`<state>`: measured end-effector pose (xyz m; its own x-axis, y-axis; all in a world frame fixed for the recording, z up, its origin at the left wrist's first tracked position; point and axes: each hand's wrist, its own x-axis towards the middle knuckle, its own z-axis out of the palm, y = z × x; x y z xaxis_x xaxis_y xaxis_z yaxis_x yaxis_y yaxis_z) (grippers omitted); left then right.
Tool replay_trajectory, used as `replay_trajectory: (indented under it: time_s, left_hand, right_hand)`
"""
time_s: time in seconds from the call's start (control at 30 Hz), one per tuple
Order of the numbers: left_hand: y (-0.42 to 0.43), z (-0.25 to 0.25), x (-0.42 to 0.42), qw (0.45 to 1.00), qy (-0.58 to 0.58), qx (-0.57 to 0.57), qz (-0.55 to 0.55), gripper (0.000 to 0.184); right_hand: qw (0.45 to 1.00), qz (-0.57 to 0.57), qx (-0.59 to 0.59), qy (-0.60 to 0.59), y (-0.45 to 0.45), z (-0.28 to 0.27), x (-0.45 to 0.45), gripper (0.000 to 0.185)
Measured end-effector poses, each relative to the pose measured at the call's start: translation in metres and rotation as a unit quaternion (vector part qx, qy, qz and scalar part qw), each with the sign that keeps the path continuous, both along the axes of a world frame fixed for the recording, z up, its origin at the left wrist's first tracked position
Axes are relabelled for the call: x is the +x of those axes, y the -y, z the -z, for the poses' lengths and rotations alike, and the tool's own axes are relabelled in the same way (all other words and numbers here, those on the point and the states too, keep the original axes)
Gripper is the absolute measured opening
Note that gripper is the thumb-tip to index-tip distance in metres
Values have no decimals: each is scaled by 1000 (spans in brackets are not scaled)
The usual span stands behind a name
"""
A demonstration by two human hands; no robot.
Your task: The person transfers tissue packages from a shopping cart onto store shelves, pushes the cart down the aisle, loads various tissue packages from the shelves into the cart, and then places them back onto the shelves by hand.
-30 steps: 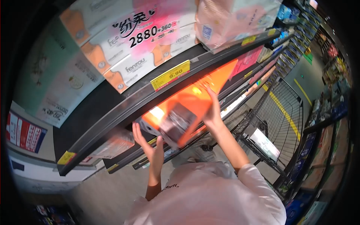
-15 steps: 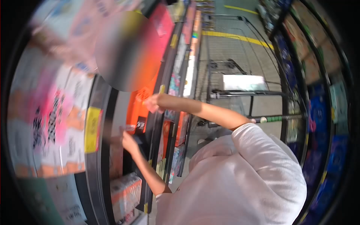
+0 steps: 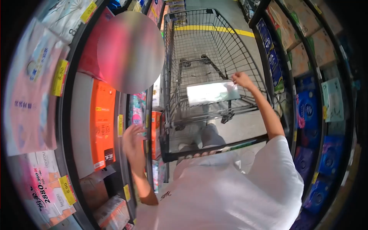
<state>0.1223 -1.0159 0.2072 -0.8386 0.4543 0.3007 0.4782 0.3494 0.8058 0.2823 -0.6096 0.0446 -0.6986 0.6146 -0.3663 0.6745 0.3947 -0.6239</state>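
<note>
A glossy white rectangular pack lies in the shopping cart, toward the handle end. My right hand reaches over the basket, its fingers closed at the pack's right end. Glare hides the print on the pack. Near the left shelves, my left hand hangs beside the shelf front, slightly blurred, fingers loosely apart and holding nothing. Closest to it is an orange package with a dark square label, lying on the shelf behind a yellow price tag.
Left shelves hold pink tissue packs and a white-and-pink multipack. Blue packs fill the right shelves. The cart's handle bar crosses in front of my body. A yellow floor line runs across the aisle ahead.
My right hand has moved from the orange package on the shelf to the white pack in the cart. My left hand has drawn back from the shelf. The view has turned toward the cart.
</note>
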Motion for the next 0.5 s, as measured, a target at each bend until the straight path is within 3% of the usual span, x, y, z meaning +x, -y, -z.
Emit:
replay_trajectory:
  time_s: [0.03,0.07,0.1,0.13,0.17,0.2,0.23,0.27,0.3,0.33,0.37,0.4,0.43,0.47,0.5]
  left_hand:
    - [-34,7,-10,968,177,-41,175,31]
    - [-68,16,-20,875,338,-74,339,32]
    - [-104,38,-33,832,398,-146,359,30]
    - [-136,71,-46,783,450,-213,373,30]
    - [-160,109,-57,818,353,-267,368,31]
    - [-185,154,-70,843,255,-320,350,33]
    - [-202,218,-80,868,188,-362,282,34]
    - [-211,260,-82,882,122,-404,209,36]
    - [-223,241,-66,860,271,-417,118,36]
    - [-226,272,-60,836,266,-450,167,44]
    - [-232,288,-29,878,249,-409,4,55]
    - [-236,276,-12,890,291,-350,-40,64]
    - [-237,255,-3,902,278,-326,-56,62]
    - [-239,258,-7,903,284,-315,-70,62]
    - [-234,263,-16,885,341,-315,-42,64]
  right_hand:
    - [976,-66,178,109,-35,50,7,37]
    - [963,-86,127,223,-54,79,18,44]
    - [961,-99,138,218,-59,74,16,44]
    - [964,-19,19,266,-58,66,4,45]
    - [946,55,-98,306,-60,59,-7,47]
    - [973,-79,-99,193,-76,109,-10,51]
    - [970,-44,-44,235,-80,137,-30,54]
    - [976,-129,33,174,-69,130,-36,52]
    - [970,-189,61,144,-51,83,-38,51]
    - [944,-266,100,167,-31,31,-42,51]
    - [985,-43,16,169,-44,143,-35,52]
    - [988,-59,1,141,-49,156,-29,48]
    - [974,-2,-210,90,-62,179,-20,46]
    - [908,57,-412,45,-76,196,-9,45]
    - [860,143,-489,-9,-72,186,1,44]
